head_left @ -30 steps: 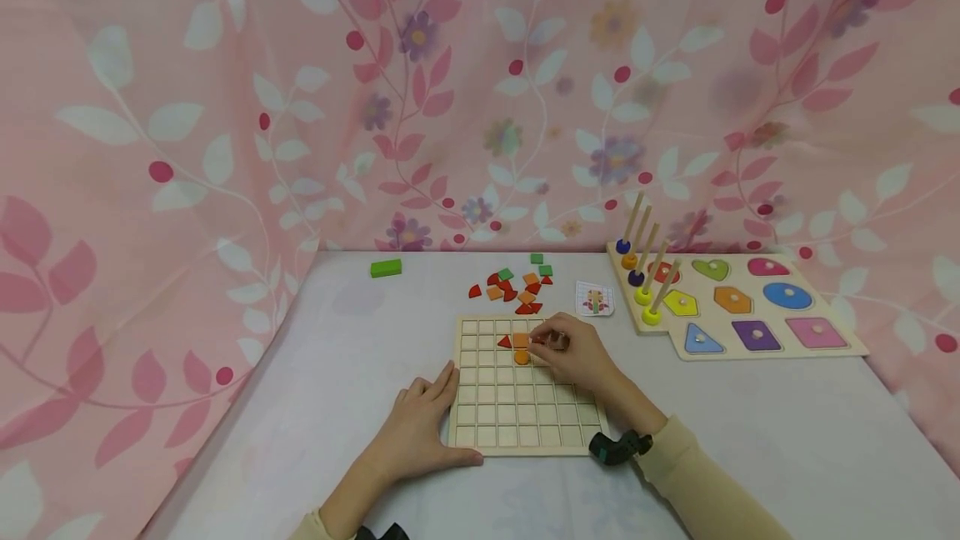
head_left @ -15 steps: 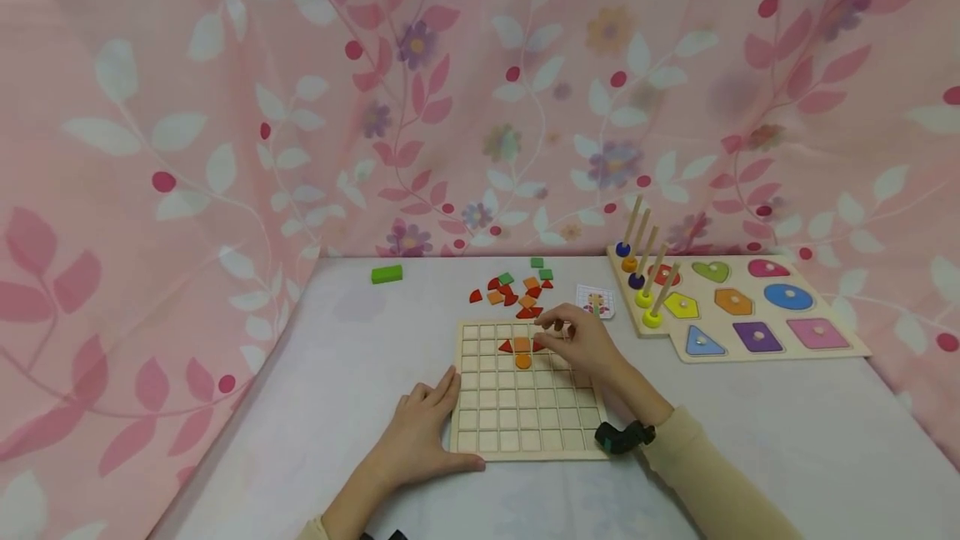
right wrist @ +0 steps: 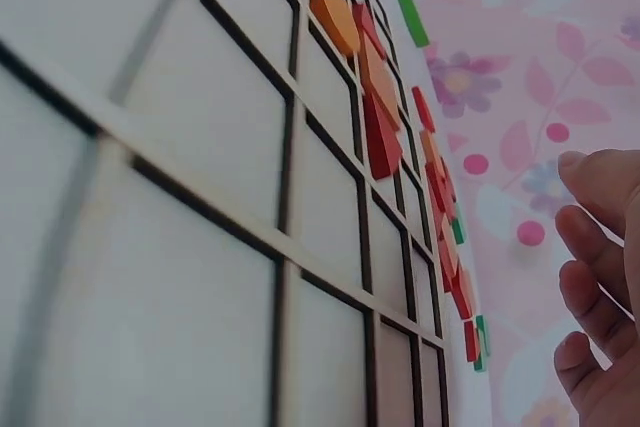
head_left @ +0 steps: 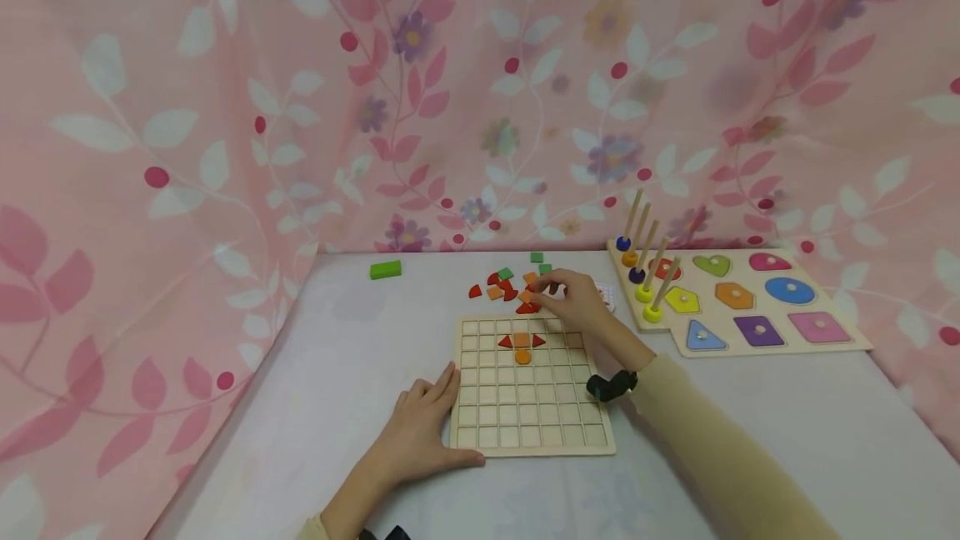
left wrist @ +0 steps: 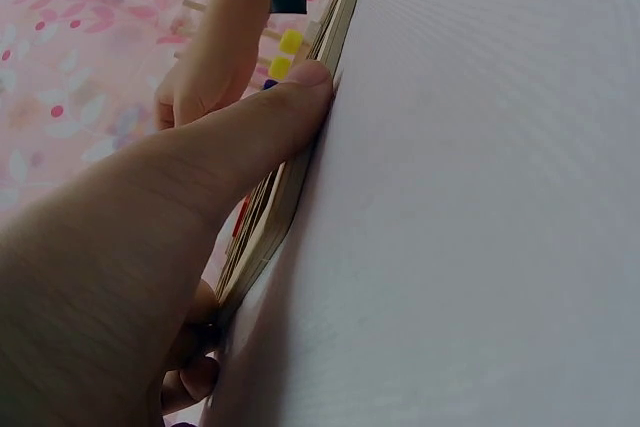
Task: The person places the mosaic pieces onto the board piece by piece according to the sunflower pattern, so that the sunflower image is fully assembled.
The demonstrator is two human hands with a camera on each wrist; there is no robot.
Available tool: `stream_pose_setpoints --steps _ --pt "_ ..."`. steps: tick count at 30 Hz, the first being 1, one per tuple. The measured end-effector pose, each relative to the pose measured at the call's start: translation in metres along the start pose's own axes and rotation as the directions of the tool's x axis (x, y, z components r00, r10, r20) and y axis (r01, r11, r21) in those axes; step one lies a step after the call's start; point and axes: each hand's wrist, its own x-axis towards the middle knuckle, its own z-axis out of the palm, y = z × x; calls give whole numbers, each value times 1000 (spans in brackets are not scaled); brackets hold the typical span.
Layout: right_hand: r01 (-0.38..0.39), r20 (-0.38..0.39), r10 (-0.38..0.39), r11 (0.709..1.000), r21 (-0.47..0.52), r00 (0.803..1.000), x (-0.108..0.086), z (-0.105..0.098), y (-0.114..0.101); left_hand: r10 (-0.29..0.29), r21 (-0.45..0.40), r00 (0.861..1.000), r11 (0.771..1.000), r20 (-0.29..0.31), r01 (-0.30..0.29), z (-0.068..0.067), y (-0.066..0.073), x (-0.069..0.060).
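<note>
A wooden grid board (head_left: 498, 417) lies on the table, bearing an orange square (head_left: 521, 340) between two red triangles, with an orange circle (head_left: 522, 357) just below the square. My left hand (head_left: 422, 432) rests against the board's left edge and lower left corner, thumb and fingers spread; in the left wrist view its thumb (left wrist: 270, 112) lies along the board's edge. Over the right side of a loose pile of red, orange and green pieces (head_left: 509, 291) hovers my right hand (head_left: 573, 300). The right wrist view shows its fingers (right wrist: 595, 267) loosely bent, holding nothing visible.
Behind the right hand lies a partly hidden pattern card (head_left: 607, 297). At the right stands a shape puzzle board (head_left: 757, 307) with upright pegs and coloured rings. A green block (head_left: 386, 270) sits at the back left, before a pink floral curtain (head_left: 480, 90).
The right hand has let go of the red triangle, now right of the orange square, and moved back and up to the loose pieces. The left hand has stayed at the board's edge.
</note>
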Motion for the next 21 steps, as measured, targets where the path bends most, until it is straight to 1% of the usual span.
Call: stream_pose_setpoints --steps 3,6,9,12,17,21 --pt "-15 6 15 1000 3 1000 13 -1 5 3 4 1000 1000 -2 -3 -2 -1 2" --pt "-35 32 36 999 -5 999 25 1 10 -4 6 1000 1000 11 4 -2 -2 2" --pt "-49 59 51 998 -34 997 35 5 17 -13 2 1000 1000 23 13 -1 -2 1" --pt "-68 78 73 995 -69 994 44 7 27 -10 -8 1000 1000 21 11 -1 -2 0" --pt "-118 99 130 987 -112 987 54 8 39 3 -10 1000 1000 7 -3 -1 -1 -1" --pt "-153 147 170 981 -122 974 59 10 42 3 -4 1000 1000 5 -3 0 -2 1"
